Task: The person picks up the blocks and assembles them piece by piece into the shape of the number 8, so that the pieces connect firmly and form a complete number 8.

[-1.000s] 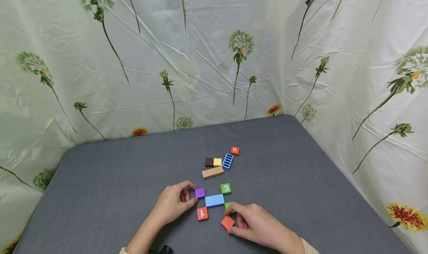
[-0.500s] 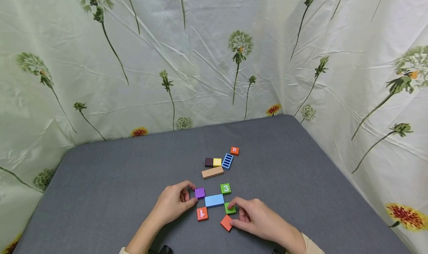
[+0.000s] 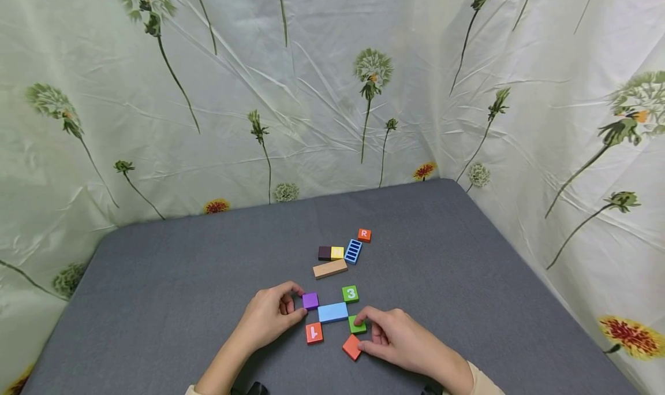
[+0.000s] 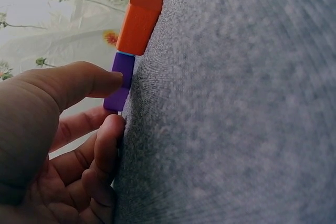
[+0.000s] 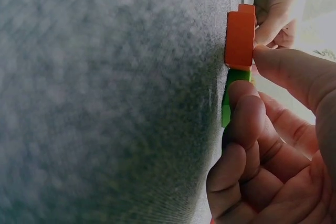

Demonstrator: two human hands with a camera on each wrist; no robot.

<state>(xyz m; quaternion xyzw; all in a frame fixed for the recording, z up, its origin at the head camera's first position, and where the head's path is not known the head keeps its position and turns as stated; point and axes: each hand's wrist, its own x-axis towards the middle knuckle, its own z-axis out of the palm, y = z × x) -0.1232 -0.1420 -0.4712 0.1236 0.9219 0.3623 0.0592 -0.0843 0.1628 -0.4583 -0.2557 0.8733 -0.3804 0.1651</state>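
Observation:
My left hand (image 3: 272, 314) pinches a small purple block (image 3: 310, 301) between thumb and index finger, flat on the table. That block sits at the far left corner of a flat light-blue block (image 3: 333, 312). My right hand (image 3: 400, 337) lays its index finger over a green block (image 3: 358, 329) at the blue block's near right corner. Its thumb touches the edge of a turned orange-red block (image 3: 351, 347) just below the green one. A green block marked 3 (image 3: 350, 294) and a red block with a white character (image 3: 314, 333) meet the other two corners.
Farther back lie a tan bar (image 3: 330, 269), a dark block (image 3: 324, 253), a yellow block (image 3: 337, 253), a blue slatted block (image 3: 353, 252) and a red block marked R (image 3: 365, 235). A floral curtain (image 3: 322, 94) hangs behind the grey table (image 3: 197, 279).
The right hand has loosened its pinch on the orange-red block; its index finger has moved onto the green block, and the thumb now meets the orange-red block's right edge. The left hand stays put.

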